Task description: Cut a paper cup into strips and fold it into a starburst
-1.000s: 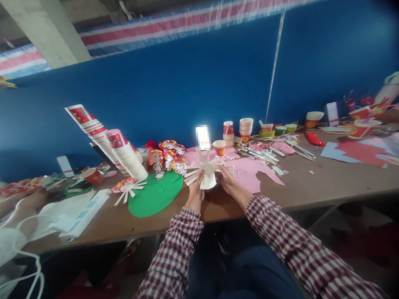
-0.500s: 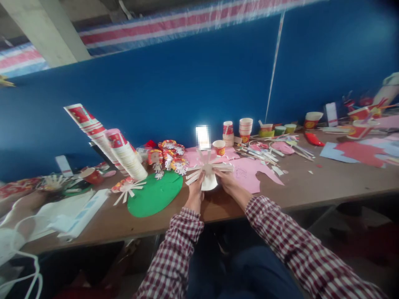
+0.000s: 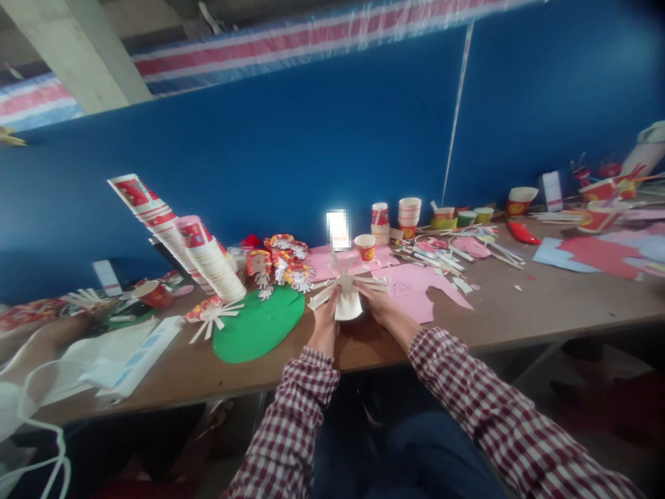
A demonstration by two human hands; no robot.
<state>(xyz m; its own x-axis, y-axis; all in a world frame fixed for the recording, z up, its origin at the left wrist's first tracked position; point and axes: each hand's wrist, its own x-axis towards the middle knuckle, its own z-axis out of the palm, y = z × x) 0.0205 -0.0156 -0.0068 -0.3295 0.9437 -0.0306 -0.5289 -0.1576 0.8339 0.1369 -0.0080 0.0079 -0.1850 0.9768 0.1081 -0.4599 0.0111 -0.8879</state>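
Between my hands, above the table's front part, is a paper cup cut into strips [image 3: 348, 305], its pale strips fanning out to both sides and to the back. My left hand [image 3: 326, 315] grips its left side, thumb near the round middle. On the other side my right hand [image 3: 378, 303] has its fingers closed on the strips. A wider uncut flap hangs toward me between the hands. Left of my left hand lies a green paper oval [image 3: 260, 324]. Pink paper with drawn lines [image 3: 410, 287] lies just beyond my right hand.
Tall leaning stacks of paper cups [image 3: 208, 256] stand at the left, beside paper cut-out figures [image 3: 280, 263]. A white power strip [image 3: 148, 357] and another person's arm [image 3: 36, 346] are farther left. Brushes and markers [image 3: 447, 256] lie at the back right, near small paint cups [image 3: 466, 218].
The strips at the sides of the cut cup have tilted down slightly, and its front flap shows a little more. Both hands stay in nearly the same place, holding it.
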